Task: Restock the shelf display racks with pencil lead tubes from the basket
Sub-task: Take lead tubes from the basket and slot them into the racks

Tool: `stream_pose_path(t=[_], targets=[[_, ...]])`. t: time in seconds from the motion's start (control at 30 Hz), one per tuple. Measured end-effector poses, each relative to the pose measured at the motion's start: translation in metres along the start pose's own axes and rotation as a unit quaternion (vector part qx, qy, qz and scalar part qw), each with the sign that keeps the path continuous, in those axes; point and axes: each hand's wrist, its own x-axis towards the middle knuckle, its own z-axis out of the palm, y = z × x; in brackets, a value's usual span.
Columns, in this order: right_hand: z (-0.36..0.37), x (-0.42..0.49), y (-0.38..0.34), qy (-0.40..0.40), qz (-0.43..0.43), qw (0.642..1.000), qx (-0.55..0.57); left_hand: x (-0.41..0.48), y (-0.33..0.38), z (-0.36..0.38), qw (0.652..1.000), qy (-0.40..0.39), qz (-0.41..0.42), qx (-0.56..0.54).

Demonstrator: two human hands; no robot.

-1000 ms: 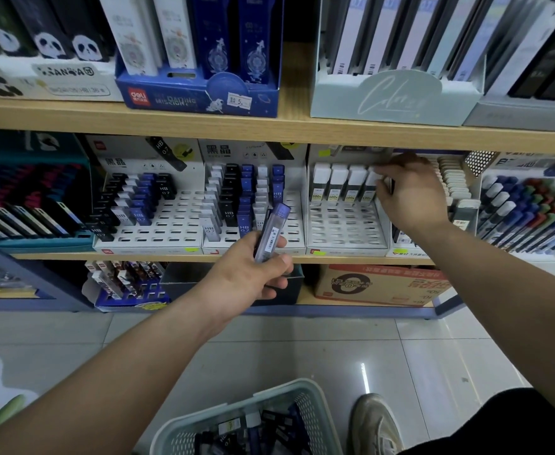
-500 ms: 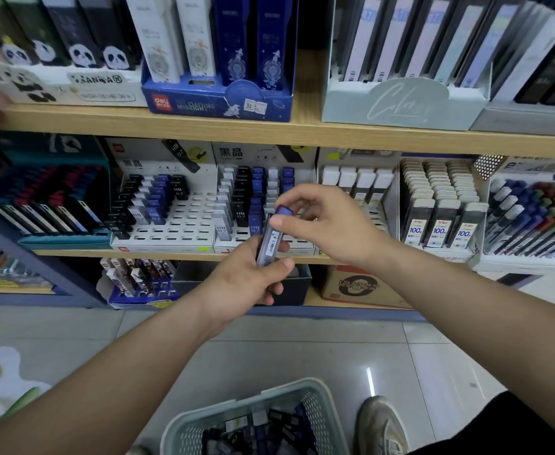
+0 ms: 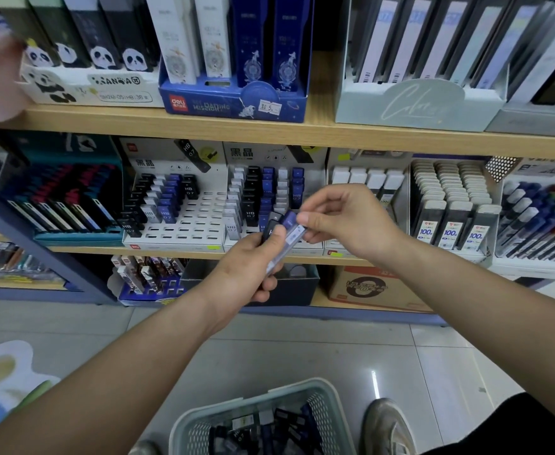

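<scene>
Your right hand (image 3: 351, 221) is back from the rack (image 3: 368, 157), pinching the blue tube (image 3: 294, 234) your left hand (image 3: 246, 274) grips mid-frame, ready to shelve.

right hand (image 3: 351, 221) came off the white-cap rack (image 3: 377, 155) a sec ago | now over by left hand (image 3: 249, 267), pinching the top of the blue-capped tube (image 3: 286, 238) | tube leans further right than before
</scene>
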Motion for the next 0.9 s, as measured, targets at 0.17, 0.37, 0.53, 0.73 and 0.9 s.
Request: stream_pose_path(t=[0.17, 0.37, 0.53, 0.73, 0.9], targets=[[-0.013, -0.002, -0.002, 0.022, 0.017, 1.000, -0.014, 0.003, -0.001, -0.010, 1.000, 0.022, 0.007, 0.009], [-0.014, -0.005, -0.002, 0.003, 0.005, 1.000, 0.026, 0.000, 0.001, -0.008, 1.000, -0.020, -0.004, -0.021], [-0.022, -0.006, -0.003, -0.023, 0.010, 0.997, 0.077, -0.003, 0.003, -0.011, 0.998, -0.058, 0.020, 0.011], [-0.026, -0.005, 0.005, -0.048, -0.002, 0.998, 0.032, -0.003, 0.002, -0.015, 0.997, -0.040, 0.059, 0.019], [-0.022, -0.009, 0.009, -0.096, 0.013, 0.995, -0.032, 0.000, 0.005, -0.018, 0.998, -0.021, 0.061, 0.028]])
